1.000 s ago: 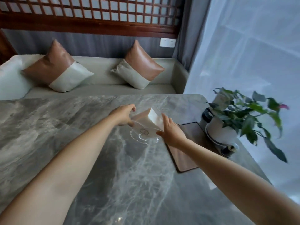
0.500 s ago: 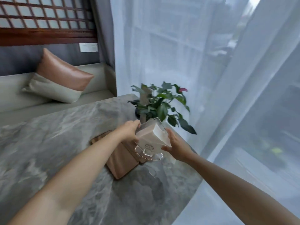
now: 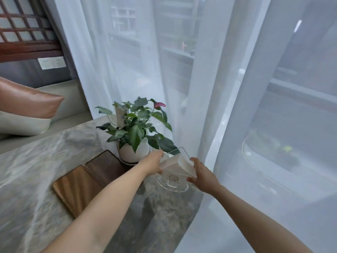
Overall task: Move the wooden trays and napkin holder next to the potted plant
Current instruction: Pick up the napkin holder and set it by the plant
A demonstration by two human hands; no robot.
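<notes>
Still both hands (image 3: 153,164) (arms outstretched) around napkin holder (image 3: 176,168)

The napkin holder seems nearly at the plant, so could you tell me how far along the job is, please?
Done: two wooden trays lie side by side on the marble table, the darker one reaching the potted plant. In hand: the left hand and right hand hold the napkin holder above the table's edge. Left: setting it down beside the plant.

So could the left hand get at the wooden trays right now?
Probably not: the left hand and right hand both grip the napkin holder. The trays lie uncovered just below.
</notes>
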